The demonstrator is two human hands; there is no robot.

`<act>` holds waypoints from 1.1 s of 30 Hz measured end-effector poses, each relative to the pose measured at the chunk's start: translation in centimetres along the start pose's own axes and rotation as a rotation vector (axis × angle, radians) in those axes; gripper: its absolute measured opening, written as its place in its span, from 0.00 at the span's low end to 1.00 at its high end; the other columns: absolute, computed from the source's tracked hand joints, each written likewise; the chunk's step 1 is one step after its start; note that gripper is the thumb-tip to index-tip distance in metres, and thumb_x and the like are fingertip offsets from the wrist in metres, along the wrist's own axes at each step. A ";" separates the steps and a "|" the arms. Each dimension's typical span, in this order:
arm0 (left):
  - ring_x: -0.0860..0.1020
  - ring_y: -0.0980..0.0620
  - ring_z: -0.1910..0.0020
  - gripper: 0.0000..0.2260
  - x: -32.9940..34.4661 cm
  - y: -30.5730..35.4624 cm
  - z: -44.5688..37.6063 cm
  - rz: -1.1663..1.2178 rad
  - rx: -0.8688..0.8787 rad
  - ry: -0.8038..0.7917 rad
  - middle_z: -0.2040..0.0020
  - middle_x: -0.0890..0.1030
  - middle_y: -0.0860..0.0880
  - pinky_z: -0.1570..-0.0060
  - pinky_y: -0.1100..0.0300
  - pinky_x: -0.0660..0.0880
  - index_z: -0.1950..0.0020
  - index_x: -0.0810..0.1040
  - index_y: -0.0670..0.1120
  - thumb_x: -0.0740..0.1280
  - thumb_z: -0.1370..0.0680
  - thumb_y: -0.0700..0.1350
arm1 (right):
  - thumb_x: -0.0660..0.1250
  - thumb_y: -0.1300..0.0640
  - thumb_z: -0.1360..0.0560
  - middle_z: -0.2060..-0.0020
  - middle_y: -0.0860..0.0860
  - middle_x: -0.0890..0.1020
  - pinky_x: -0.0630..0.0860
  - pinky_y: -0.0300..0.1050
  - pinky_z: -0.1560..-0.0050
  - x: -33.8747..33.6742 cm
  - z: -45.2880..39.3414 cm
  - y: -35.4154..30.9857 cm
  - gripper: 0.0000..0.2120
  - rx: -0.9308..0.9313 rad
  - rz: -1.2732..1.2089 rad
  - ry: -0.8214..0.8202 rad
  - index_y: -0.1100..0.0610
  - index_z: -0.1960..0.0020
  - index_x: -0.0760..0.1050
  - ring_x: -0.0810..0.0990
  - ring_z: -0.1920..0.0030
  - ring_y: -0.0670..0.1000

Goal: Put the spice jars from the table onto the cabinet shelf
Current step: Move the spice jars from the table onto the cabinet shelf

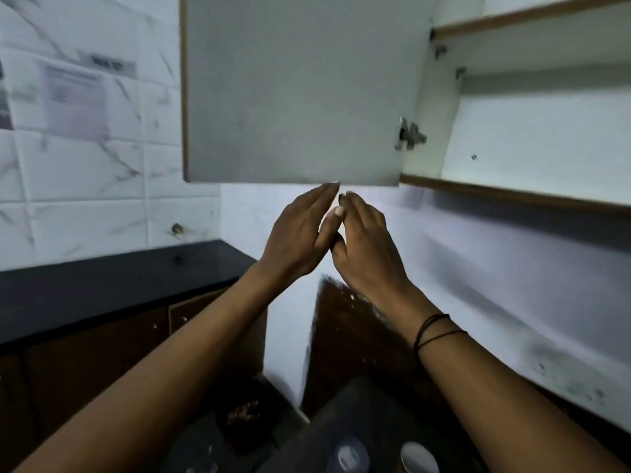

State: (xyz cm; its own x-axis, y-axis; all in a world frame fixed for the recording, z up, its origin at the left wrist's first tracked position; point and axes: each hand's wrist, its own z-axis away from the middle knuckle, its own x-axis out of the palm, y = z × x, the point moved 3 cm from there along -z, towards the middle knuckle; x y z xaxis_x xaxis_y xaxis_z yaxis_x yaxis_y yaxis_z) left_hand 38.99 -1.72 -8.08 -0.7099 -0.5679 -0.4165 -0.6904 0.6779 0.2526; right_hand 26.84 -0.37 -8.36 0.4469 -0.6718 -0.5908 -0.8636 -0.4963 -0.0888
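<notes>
Both my hands are raised just under the bottom edge of the open cabinet door (293,90). My left hand (297,233) and my right hand (367,244) have straight fingers and hold nothing; their thumbs nearly touch. The cabinet's lower shelf (532,196) at the right looks bare and white inside, with an upper shelf (532,15) above it. At the bottom edge two jar lids show on a dark table (341,404): a bluish lid (348,457) and a pale lid (419,459), both blurred and partly cut off.
A black counter (112,281) over brown lower cabinets runs along the tiled left wall. A brown broom-like object (345,322) leans against the white wall below my right wrist. A dark bowl-shaped thing (242,414) sits near the table's left side. A door hinge (409,134) juts out.
</notes>
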 end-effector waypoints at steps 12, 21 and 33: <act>0.71 0.46 0.29 0.21 19.8 -2.0 24.0 0.320 -0.223 -0.772 0.27 0.73 0.41 0.28 0.60 0.63 0.25 0.68 0.40 0.51 0.14 0.49 | 0.60 0.58 0.23 0.32 0.57 0.67 0.67 0.56 0.33 13.8 27.4 7.8 0.27 0.556 -0.068 -0.526 0.61 0.26 0.60 0.66 0.33 0.60; 0.72 0.42 0.31 0.19 28.7 -6.1 34.2 0.115 -0.403 -0.936 0.31 0.76 0.40 0.32 0.52 0.65 0.29 0.72 0.41 0.56 0.16 0.49 | 0.63 0.51 0.24 0.28 0.59 0.62 0.64 0.58 0.30 20.1 36.9 10.2 0.32 0.822 -0.088 -0.831 0.56 0.24 0.55 0.64 0.29 0.62; 0.78 0.51 0.53 0.07 31.8 -7.9 37.4 0.319 -0.796 -0.859 0.49 0.80 0.45 0.54 0.60 0.73 0.45 0.77 0.44 0.62 0.19 0.43 | 0.70 0.52 0.26 0.31 0.60 0.63 0.72 0.54 0.36 23.5 39.7 10.9 0.38 0.942 -0.231 -0.743 0.52 0.23 0.52 0.70 0.35 0.61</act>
State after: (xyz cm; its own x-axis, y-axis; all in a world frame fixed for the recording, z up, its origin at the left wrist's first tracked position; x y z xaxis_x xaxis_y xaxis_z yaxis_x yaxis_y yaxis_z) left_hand 27.06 -7.62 -55.96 -0.7488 0.2719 -0.6045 -0.6077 0.0826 0.7899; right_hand 18.64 0.31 -55.04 0.6366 0.0106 -0.7711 -0.7507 0.2376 -0.6165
